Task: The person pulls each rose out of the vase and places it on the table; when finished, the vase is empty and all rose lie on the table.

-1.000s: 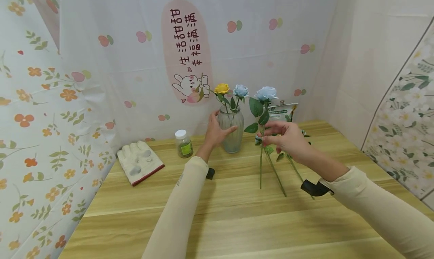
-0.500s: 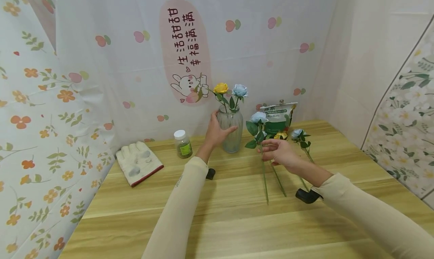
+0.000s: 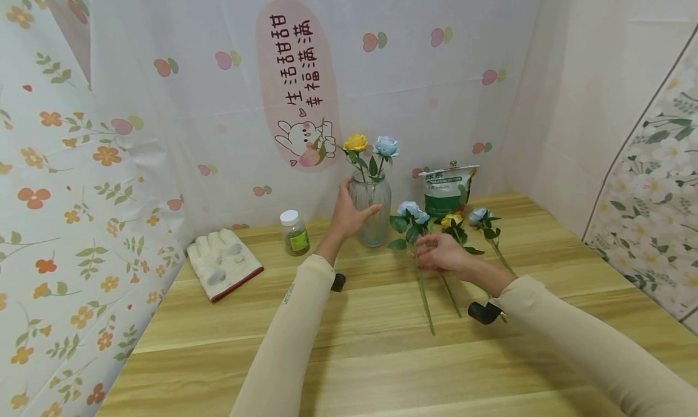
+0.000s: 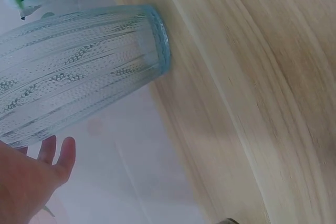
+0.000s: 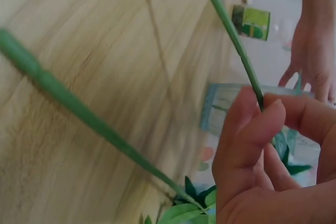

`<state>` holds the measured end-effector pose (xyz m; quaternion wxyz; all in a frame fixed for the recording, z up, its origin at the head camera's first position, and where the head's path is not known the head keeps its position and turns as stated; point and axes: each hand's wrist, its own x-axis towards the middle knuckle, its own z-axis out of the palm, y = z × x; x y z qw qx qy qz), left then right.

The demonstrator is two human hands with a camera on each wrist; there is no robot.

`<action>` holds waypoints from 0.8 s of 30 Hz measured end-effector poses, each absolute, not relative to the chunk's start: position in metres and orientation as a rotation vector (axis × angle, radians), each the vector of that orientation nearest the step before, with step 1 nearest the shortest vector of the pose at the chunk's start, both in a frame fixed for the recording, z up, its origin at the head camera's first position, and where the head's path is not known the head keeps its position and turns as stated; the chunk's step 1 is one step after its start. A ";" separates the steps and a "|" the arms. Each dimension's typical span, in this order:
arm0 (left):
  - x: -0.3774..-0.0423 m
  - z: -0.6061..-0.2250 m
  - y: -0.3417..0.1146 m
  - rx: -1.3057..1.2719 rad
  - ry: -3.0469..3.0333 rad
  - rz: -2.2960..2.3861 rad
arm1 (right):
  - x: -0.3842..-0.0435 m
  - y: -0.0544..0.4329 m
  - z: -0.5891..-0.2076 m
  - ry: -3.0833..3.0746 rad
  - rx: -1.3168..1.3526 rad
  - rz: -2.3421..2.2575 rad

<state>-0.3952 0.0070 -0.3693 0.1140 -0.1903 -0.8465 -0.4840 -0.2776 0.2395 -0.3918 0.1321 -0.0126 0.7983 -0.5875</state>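
A ribbed clear glass vase (image 3: pixel 373 224) stands upright on the wooden table, with a yellow rose (image 3: pixel 355 142) and a light blue rose (image 3: pixel 386 146) in it. My left hand (image 3: pixel 350 214) grips the vase from its left side, thumb across the front. Right of the vase, my right hand (image 3: pixel 443 253) pinches the green stem (image 5: pixel 239 45) of another light blue rose (image 3: pixel 408 208) between thumb and finger. Its head is low, beside a second blue rose (image 3: pixel 422 217) on the table. Close by lie a yellow rose (image 3: pixel 451 220) and a blue rose (image 3: pixel 480 216).
Behind the roses stands a green and white pouch (image 3: pixel 444 191) with a clip on top. Left of the vase are a small white-capped jar (image 3: pixel 295 233) and a pale work glove (image 3: pixel 223 263). A printed curtain (image 3: pixel 218 114) hangs behind the table (image 3: pixel 349 356).
My right hand has lowered the blue rose from beside the vase's top toward the table, its head now near the other lying roses. The left hand has stayed on the vase.
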 end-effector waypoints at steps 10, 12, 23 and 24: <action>-0.396 -0.370 0.007 -0.549 -2.505 -1.378 | -0.286 0.242 -0.401 2.324 -0.019 -1.589; -0.396 -0.369 0.007 -0.552 -2.503 -1.379 | -0.288 0.242 -0.402 2.316 -0.022 -1.582; -0.398 -0.372 0.006 -0.563 -2.498 -1.363 | -0.292 0.241 -0.408 2.293 -0.015 -1.533; -0.398 -0.372 0.006 -0.564 -2.499 -1.364 | -0.291 0.241 -0.410 2.299 -0.026 -1.520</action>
